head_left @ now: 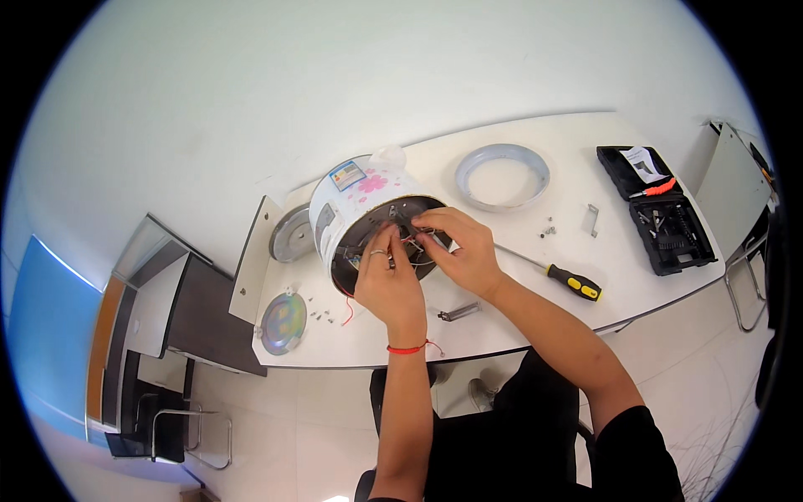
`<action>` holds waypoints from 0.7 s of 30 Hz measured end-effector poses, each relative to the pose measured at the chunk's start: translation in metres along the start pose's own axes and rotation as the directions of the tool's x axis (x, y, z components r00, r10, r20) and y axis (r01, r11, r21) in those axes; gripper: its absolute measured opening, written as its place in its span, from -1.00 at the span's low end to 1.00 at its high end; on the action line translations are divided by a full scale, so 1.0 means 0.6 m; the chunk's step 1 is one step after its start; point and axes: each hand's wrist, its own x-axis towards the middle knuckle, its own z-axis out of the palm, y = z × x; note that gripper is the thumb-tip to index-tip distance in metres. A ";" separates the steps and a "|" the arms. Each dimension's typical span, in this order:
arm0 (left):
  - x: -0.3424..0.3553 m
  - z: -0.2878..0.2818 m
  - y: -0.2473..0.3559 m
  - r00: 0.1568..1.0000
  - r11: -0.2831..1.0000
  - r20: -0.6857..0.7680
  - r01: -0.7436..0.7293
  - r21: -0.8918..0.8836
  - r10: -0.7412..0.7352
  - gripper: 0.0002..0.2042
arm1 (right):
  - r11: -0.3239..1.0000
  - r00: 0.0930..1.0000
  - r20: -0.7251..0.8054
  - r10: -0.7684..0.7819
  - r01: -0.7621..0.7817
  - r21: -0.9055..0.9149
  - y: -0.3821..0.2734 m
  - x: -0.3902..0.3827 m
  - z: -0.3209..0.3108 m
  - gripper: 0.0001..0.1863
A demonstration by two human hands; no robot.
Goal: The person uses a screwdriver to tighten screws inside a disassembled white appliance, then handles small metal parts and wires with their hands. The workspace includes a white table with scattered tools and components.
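A white cylindrical appliance (pixel 357 194) with pink flowers lies on its side on the white table (pixel 577 134), its dark open base facing me with wires and metal parts inside. My left hand (pixel 389 293), wearing a ring, has its curled fingers inside that base; what they grip is hidden. My right hand (pixel 464 251) reaches into the right of the opening, thumb and fingers closed near red and white wires; the held part is too small to make out. A loose red wire (pixel 348 315) hangs onto the table below.
Around the appliance lie a pale ring (pixel 502 198), a metal lid (pixel 287 244), an iridescent disc (pixel 283 322), small screws (pixel 318 315), a metal bracket (pixel 458 312), another bracket (pixel 592 219), a yellow-black screwdriver (pixel 573 281) and an open toolbox (pixel 669 234). A wall backs the table; chairs stand either side.
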 end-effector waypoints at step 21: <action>0.036 -0.025 -0.009 0.936 0.918 0.250 -0.310 0.246 0.249 -0.90 | 0.999 1.000 -0.005 0.021 -0.021 0.047 0.005 -0.003 0.000 -0.73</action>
